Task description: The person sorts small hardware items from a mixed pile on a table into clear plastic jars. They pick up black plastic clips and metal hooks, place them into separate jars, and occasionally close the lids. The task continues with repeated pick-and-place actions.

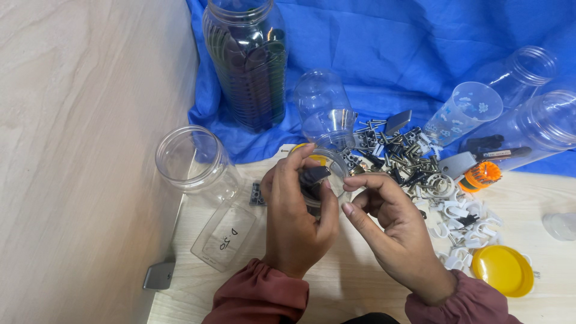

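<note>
My left hand (295, 210) grips a small clear jar (327, 174): light, stiff, slippery. My right hand (390, 225), fingers pinched, hovers beside its rim.

the left hand (295, 216) covers most of a small clear jar (329, 174), so its base and contents cannot be told. both sleeves are cut off by the bottom edge. the tall dark-filled jar (247, 66) loses its mouth at the top edge. the pile of metal hardware (396, 157) is too small and tangled to sort piece by piece.
</note>
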